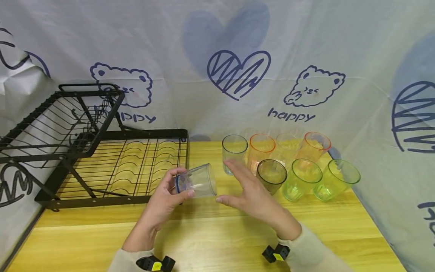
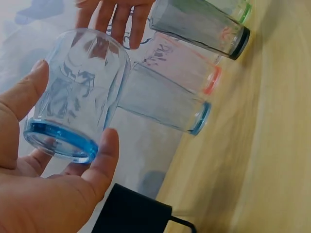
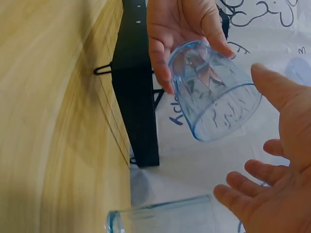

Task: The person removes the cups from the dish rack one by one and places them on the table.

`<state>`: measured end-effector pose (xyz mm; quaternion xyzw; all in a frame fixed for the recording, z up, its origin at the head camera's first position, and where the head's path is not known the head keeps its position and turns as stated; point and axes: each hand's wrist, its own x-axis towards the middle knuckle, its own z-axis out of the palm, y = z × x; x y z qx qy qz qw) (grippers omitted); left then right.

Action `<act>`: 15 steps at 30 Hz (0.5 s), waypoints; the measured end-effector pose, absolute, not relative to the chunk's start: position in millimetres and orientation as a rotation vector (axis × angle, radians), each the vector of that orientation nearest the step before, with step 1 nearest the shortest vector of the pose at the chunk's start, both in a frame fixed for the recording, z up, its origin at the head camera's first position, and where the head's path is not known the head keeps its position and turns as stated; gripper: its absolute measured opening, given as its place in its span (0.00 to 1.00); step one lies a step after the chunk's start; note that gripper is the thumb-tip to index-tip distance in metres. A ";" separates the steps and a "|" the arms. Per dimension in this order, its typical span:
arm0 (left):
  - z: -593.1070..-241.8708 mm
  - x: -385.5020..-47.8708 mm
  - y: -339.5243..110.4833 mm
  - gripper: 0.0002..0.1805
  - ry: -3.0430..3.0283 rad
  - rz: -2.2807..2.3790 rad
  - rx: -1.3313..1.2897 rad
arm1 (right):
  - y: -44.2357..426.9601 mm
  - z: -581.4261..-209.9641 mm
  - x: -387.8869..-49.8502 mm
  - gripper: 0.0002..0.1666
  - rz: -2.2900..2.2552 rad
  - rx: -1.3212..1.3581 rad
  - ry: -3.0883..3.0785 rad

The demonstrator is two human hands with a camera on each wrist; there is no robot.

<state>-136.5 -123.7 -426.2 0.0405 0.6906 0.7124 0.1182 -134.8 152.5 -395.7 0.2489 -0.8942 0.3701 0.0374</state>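
Observation:
A clear drinking glass with a blue base (image 1: pixel 198 181) lies tilted on its side in the air, its mouth toward the right. My left hand (image 1: pixel 166 196) grips it around the base, thumb on the near side, as the left wrist view also shows on the glass (image 2: pixel 80 97). Just off the rim, my right hand (image 1: pixel 253 192) is spread with thumb and fingers apart, holding nothing. In the right wrist view a gap shows between that hand (image 3: pixel 282 145) and the glass (image 3: pixel 218 92). Behind the right hand stands a blue-tinted glass (image 1: pixel 234 145).
A black two-tier dish rack (image 1: pixel 112 200) stands on the left of the wooden table (image 1: pixel 210 241). Several upright glasses are grouped at right, among them a dark glass (image 1: pixel 272 173), a red-rimmed glass (image 1: pixel 314 145) and a green glass (image 1: pixel 302 179). A printed cloth (image 1: pixel 187 102) hangs behind.

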 end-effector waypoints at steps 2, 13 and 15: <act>-429.4 -135.7 -121.9 0.39 2.008 2.069 0.134 | 149.3 -397.6 -134.5 0.62 1.158 0.796 -2.758; -439.2 -133.5 -116.4 0.39 1.944 2.055 0.289 | 142.6 -406.3 -135.0 0.64 1.383 0.906 -2.731; -439.2 -133.5 -115.7 0.39 1.936 2.057 0.319 | 142.7 -406.9 -134.9 0.63 1.377 0.907 -2.733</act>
